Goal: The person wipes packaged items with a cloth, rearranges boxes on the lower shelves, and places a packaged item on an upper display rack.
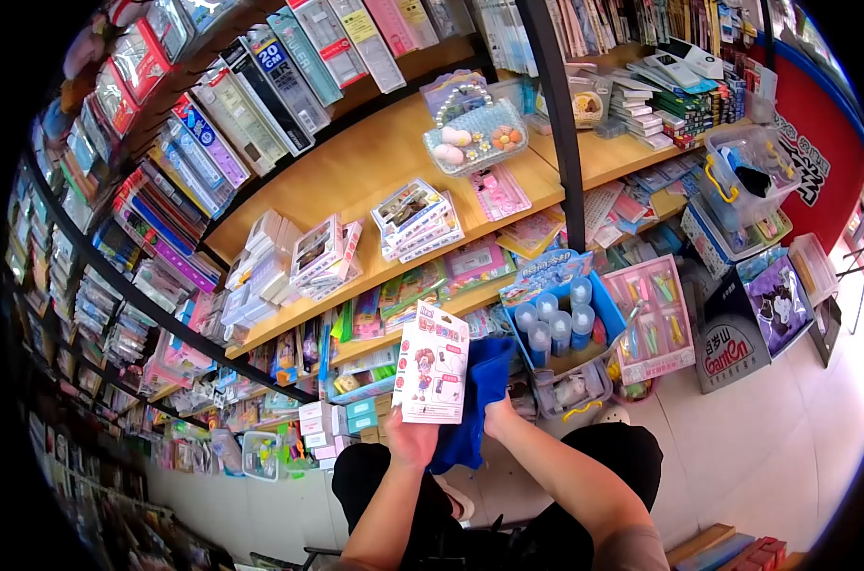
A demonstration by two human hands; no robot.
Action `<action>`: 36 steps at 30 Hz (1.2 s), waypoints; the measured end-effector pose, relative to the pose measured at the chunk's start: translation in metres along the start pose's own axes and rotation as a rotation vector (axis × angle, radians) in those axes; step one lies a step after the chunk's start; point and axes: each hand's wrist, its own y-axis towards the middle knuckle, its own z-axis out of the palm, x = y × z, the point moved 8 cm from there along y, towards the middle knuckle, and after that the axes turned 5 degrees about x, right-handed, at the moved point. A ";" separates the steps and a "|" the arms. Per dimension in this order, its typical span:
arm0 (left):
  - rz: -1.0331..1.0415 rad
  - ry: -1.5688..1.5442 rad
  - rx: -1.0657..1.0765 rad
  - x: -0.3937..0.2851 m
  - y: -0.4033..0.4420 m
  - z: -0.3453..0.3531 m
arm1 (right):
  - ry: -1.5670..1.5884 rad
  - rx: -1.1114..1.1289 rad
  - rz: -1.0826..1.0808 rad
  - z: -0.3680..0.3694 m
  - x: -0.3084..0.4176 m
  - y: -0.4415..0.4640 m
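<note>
A white and pink box with a cartoon figure (434, 366) is held upright in my left hand (412, 438), which grips its lower end. My right hand (497, 417) is closed on a blue cloth (484, 395), just right of the box. The cloth hangs down behind and beside the box, its lower end between my hands. Both hands are in front of the lower shelf, above my knees.
A wooden shelf (356, 205) carries stacked boxes (416, 221) and a clear decorated bag (476, 138). Beyond my right hand stand a blue box of bottles (557, 319) and a pink-edged case (649, 319). A black post (567, 143) crosses the shelf front.
</note>
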 end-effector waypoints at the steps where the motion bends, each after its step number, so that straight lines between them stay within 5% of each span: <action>1: 0.019 0.085 -0.008 -0.003 0.001 -0.003 | 0.164 0.069 0.119 0.021 0.005 -0.015; 5: 0.077 0.456 -0.011 -0.008 0.006 -0.021 | 0.039 0.235 0.043 0.052 0.027 -0.025; 7: 0.217 1.306 0.015 -0.018 0.006 -0.006 | -0.066 0.326 -0.049 0.060 0.024 -0.028; 9: 0.213 1.611 0.008 -0.005 -0.001 0.007 | -0.048 0.346 -0.045 0.070 0.019 -0.040; 11: 0.248 1.537 0.150 0.007 -0.006 0.011 | -0.213 0.080 -0.089 0.060 0.025 -0.062; 15: 0.261 1.553 -0.018 -0.007 -0.009 -0.010 | -0.234 0.246 -0.048 0.044 0.015 -0.034; 17: 0.226 1.107 -0.374 -0.024 -0.013 -0.034 | -0.143 0.279 0.059 0.051 0.015 -0.033; 19: -0.044 0.718 -0.457 -0.004 -0.008 -0.111 | -0.139 0.329 0.131 0.061 0.017 -0.039; 20: -0.184 0.421 -0.305 0.004 0.002 -0.105 | -0.171 0.328 0.099 0.067 0.020 -0.046; 21: -0.401 0.194 -0.375 0.017 -0.007 -0.113 | -0.227 0.329 0.024 0.068 0.021 -0.044; 24: -0.255 0.257 -0.269 0.010 -0.009 -0.097 | -0.482 0.306 -0.215 0.074 0.033 -0.044; 29: -0.114 0.394 -0.103 0.005 -0.015 -0.075 | -0.343 0.230 0.013 0.071 0.041 -0.040; 36: 0.021 0.816 -0.005 -0.018 -0.019 -0.058 | -0.135 0.204 0.011 0.070 0.046 -0.030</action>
